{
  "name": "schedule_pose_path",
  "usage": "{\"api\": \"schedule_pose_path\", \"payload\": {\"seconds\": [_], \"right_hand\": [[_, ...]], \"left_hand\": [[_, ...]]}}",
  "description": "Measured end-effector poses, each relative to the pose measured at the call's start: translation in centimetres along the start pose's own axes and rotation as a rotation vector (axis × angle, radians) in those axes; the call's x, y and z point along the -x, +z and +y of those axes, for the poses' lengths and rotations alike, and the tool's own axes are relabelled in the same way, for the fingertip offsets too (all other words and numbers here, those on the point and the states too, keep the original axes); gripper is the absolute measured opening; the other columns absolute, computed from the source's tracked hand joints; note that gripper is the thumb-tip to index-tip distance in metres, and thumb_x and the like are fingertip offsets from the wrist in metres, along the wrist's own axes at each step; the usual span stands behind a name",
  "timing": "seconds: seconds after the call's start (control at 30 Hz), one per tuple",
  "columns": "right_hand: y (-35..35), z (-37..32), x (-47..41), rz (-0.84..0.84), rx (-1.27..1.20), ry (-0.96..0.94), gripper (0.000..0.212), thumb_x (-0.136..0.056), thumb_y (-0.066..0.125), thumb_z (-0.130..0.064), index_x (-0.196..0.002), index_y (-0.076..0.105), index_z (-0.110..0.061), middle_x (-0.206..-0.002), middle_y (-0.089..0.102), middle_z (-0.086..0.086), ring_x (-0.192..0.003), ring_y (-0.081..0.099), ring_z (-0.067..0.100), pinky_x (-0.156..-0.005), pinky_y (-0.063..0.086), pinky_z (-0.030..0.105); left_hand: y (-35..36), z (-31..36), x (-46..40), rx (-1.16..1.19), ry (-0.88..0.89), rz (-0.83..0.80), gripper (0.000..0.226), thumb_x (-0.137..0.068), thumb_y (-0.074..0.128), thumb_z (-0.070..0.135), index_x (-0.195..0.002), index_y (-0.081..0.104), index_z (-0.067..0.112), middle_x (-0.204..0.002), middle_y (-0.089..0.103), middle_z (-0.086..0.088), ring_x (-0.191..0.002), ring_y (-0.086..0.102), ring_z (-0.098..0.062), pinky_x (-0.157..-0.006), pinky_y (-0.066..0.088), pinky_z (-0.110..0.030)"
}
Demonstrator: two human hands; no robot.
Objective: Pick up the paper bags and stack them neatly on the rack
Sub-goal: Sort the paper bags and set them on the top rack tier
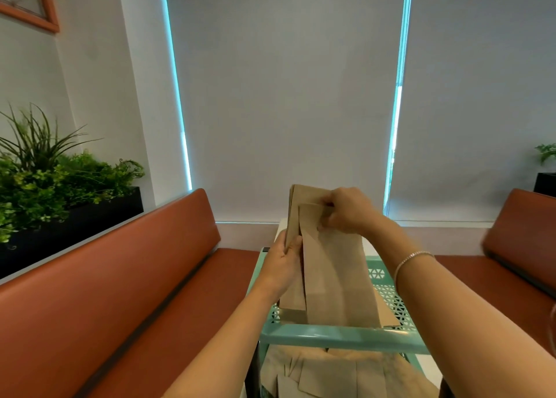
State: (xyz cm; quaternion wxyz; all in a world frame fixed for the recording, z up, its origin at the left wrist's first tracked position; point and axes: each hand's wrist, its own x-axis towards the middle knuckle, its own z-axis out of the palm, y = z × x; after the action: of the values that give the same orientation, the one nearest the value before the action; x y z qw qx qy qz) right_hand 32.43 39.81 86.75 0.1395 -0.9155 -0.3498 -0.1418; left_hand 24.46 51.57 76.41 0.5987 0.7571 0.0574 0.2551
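A bundle of flat brown paper bags [334,277] stands upright on the top shelf of a teal metal rack [343,336]. My left hand [284,263] grips the bundle's left edge, thumb in front. My right hand [346,211] pinches the upper corner of the front bag, which sits a little lower than the bags behind it. More brown paper bags [346,373] lie loosely on the shelf below, partly hidden by the rack's front bar.
Orange-brown padded benches run along both sides, left bench [120,277] and right bench [517,241]. A black planter with green plants [54,187] sits behind the left bench. Grey roller blinds [285,96] cover the windows ahead.
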Motion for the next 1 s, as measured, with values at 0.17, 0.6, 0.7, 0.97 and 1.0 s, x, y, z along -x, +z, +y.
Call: {"api": "schedule_pose_path", "payload": {"seconds": [0.17,0.6,0.7,0.97,1.0], "right_hand": [[0.9,0.7,-0.3,0.098,-0.12,0.066,0.021,-0.076,0.073,-0.028,-0.074,0.053,-0.021,-0.081,0.057,-0.001,-0.083,0.05,0.021,-0.073,0.044,0.032],[5.6,5.7,1.7,-0.06,-0.352,0.595,0.063,-0.085,0.059,-0.051,-0.123,0.051,-0.001,-0.126,0.057,0.014,-0.115,0.053,0.03,-0.089,0.044,0.034],[8.6,6.2,2.4,-0.506,-0.097,0.613,0.077,-0.078,0.063,-0.057,-0.13,0.046,-0.002,-0.134,0.051,0.014,-0.121,0.05,0.031,-0.102,0.043,0.038],[14.3,7.5,1.7,-0.621,-0.072,0.86,0.138,-0.015,0.085,-0.062,-0.135,0.041,-0.012,-0.124,0.05,0.009,-0.113,0.047,0.035,-0.091,0.044,0.045],[13.5,7.0,2.0,-0.606,-0.078,0.843,0.132,-0.02,0.085,-0.063,-0.135,0.042,-0.012,-0.124,0.051,0.009,-0.112,0.048,0.034,-0.092,0.046,0.044]], "left_hand": [[-0.2,0.3,0.1,0.057,0.009,-0.083,0.051,-0.084,0.051,0.058,-0.125,0.046,0.028,-0.11,0.055,0.022,-0.115,0.049,-0.002,-0.105,0.037,-0.025],[-0.8,-0.3,-0.7,-0.024,0.054,0.334,0.047,-0.09,0.061,0.019,-0.133,0.043,0.013,-0.111,0.057,0.004,-0.109,0.056,-0.013,-0.091,0.042,-0.023],[-0.8,-0.5,-0.7,-0.04,0.058,0.389,0.039,-0.09,0.062,0.017,-0.126,0.049,0.01,-0.103,0.061,0.003,-0.103,0.06,-0.017,-0.09,0.045,-0.027],[-1.0,-0.9,-0.9,-0.037,0.049,0.422,0.037,-0.089,0.063,0.021,-0.123,0.05,0.013,-0.097,0.059,0.01,-0.104,0.058,-0.017,-0.1,0.044,-0.038],[-1.0,-0.9,-0.9,-0.036,0.047,0.422,0.035,-0.089,0.063,0.021,-0.121,0.05,0.014,-0.094,0.058,0.012,-0.103,0.057,-0.016,-0.101,0.043,-0.039]]}}
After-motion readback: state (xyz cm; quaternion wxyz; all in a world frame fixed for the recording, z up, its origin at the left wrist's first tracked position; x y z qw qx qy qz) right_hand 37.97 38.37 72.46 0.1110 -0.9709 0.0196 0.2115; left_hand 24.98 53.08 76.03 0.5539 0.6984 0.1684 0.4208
